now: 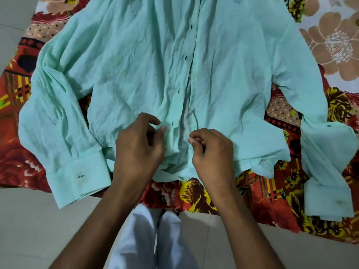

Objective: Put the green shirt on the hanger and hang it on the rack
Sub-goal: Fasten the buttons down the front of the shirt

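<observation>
the pale mint-green, crumpled long-sleeved cotton shirt (147,61) lies front-up and spread wide on a red, yellow and brown floral bedspread (194,193), collar end away from the person, hem nearest them; both sleeves are splayed out to the sides with the cuffs turned back toward the near edge; no hanger and no rack can be seen in this view, so the shirt is not yet on either.

the left hand (138,150) rests on the cloth just left of the button placket near the hem, fingers loosely curled and partly apart, thumb tip touching the fabric, with nothing clearly clamped; the right hand (211,152) sits just right of the placket, thumb and forefinger pinched together on the edge of the front panel, the other fingers folded in.

my judgement is that the step in hand is working the lowest buttons of the placket, though whether fastening or undoing i cannot tell; to do it well, keep one hand pinning the buttonhole side flat while the other eases the small button through; pull the two edges level first, since the cloth is thin and wrinkled and bunches easily; work one button at a time toward the collar.
</observation>
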